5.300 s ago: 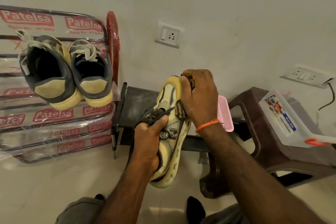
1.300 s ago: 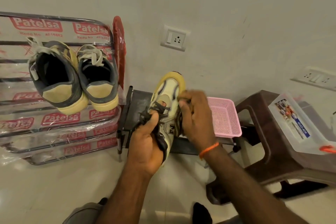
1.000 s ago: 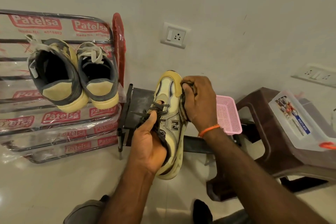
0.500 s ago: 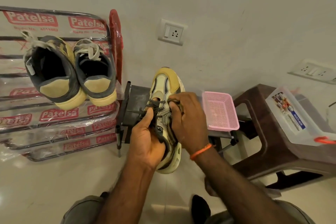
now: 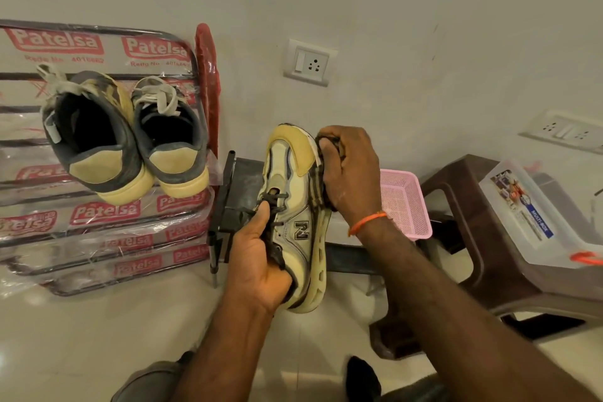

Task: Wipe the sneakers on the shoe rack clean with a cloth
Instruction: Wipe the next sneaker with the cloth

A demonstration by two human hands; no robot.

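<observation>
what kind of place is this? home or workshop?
Most likely a home, perhaps an entryway or utility corner. A plastic-wrapped shoe rack holding a pair of sneakers stands on a tiled floor against a plain wall with a switch socket; a brown plastic stool sits nearby.

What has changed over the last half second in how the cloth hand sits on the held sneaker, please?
The right hand slid the cloth from the laces up along the sneaker to its toe-side edge. The left hand keeps gripping the sneaker at its opening. The pair of sneakers on the shoe rack has not moved.
</observation>
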